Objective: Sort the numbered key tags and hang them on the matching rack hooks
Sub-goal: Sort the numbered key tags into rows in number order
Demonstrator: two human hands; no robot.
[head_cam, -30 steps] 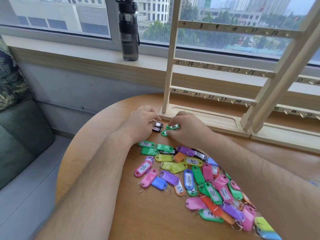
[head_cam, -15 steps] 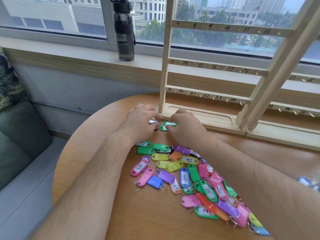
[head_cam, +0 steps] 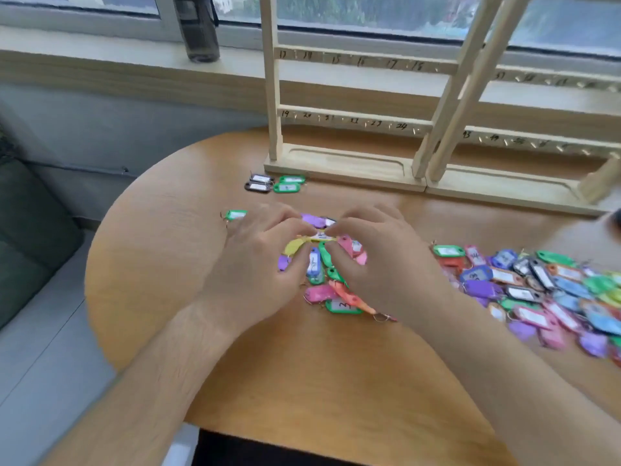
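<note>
1. Sorting only so far, to judge by the pale wooden ladder-style rack (head_cam: 353,117) at the far side of the round wooden table (head_cam: 235,348). No tag seen on any hook under the inked numbers. Right-hand rails too blurred to be sure.
2. Already set apart just near of the rack's base: two black plastic tags (head_cam: 258,183) beside two green plastic tags (head_cam: 289,183), close together like the start of a group.
3. Lying alone, a little nearer and further left: a lone green tag (head_cam: 235,215), just beside the left hand.
4. Working at the middle pile of coloured plastic tags (head_cam: 319,293): left hand (head_cam: 255,264) and right hand (head_cam: 379,264), both with curled fingers. Fingertips meeting on a yellow plastic key tag with a white label (head_cam: 319,237), apparently pinching it from either end at the pile's far edge. Number on it unreadable.
5. Waiting untouched at the right: a larger heap of mixed tags (head_cam: 537,284), well apart from both hands.
6. Left to do, by this reckoning: nearly everything. Reading and grouping most of both heaps, then hanging each tag on its matching hook.
7. Standing outside the task: a dark drinking bottle (head_cam: 198,31) on the windowsill (head_cam: 100,65) at far left, and a grey-green sofa (head_cam: 30,230) at the left edge.
</note>
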